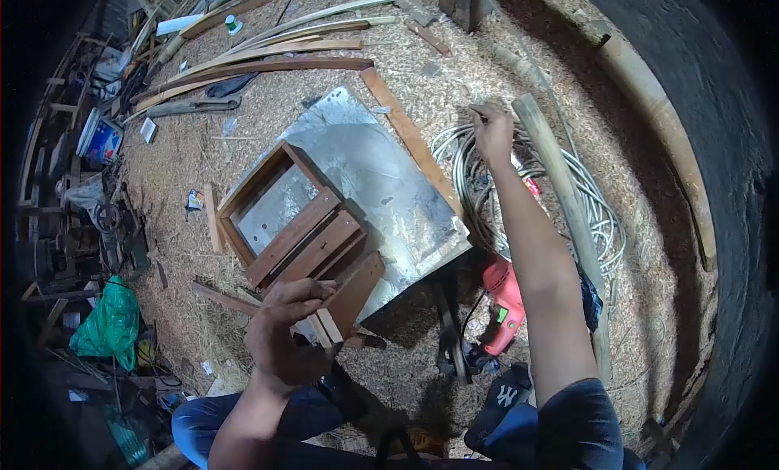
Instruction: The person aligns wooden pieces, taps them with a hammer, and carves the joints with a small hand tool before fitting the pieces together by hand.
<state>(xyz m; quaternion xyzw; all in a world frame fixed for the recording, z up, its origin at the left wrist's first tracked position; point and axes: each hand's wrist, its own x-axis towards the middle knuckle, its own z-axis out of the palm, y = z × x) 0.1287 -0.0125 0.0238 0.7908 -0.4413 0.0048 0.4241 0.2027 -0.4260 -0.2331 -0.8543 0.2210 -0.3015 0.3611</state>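
My left hand (282,334) is closed around reddish-brown wooden boards (359,293), their pale cut ends turned toward me. Just beyond it, a rectangular wooden frame (235,241) lies on a scuffed metal-topped table (365,166), with further short boards (312,247) across its near side. Stretched out past the table's right edge is my right hand (493,135), above a coil of grey cable (466,174). Its fingers are pinched together; whatever may be between them is too small to make out.
A red power drill (505,303) is below the table's right corner. A pale wooden pole (556,170) crosses the cable. Long wooden strips (276,52) lie on the shavings-covered floor at the back. A green bag (107,324) and clutter line the left; a dark wall (730,226) bounds the right.
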